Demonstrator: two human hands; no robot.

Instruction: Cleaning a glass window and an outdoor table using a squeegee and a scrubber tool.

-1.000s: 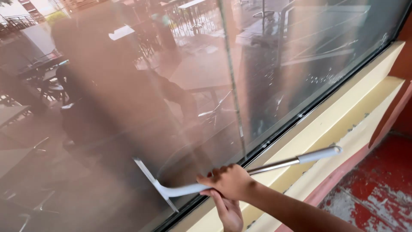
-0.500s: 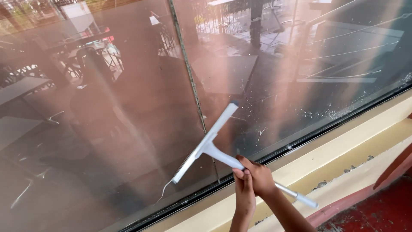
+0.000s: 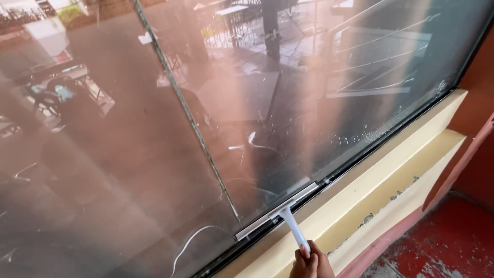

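A white squeegee [image 3: 278, 211] lies with its blade flat against the bottom edge of a large window pane [image 3: 319, 92], just above the black frame strip. Its white handle [image 3: 295, 229] slants down to the bottom edge of the view. There my left hand [image 3: 300, 265] and my right hand [image 3: 323, 264] are pressed together around the handle's end. Only the knuckles and fingers show; the wrists are cut off by the frame. Soapy streaks and droplets cling to the glass at the lower right [image 3: 370, 135].
A seam [image 3: 185, 110] runs diagonally between two panes. Below the glass is a cream stepped ledge [image 3: 391, 170] with chipped paint. A red-brown pillar [image 3: 476, 108] stands at the right, with worn red floor [image 3: 437, 247] beneath. The glass reflects tables and chairs.
The squeegee swung from a steep tilt on the glass down to lie along the pane's bottom edge. My hands dropped lower in view, and the view shifted right.
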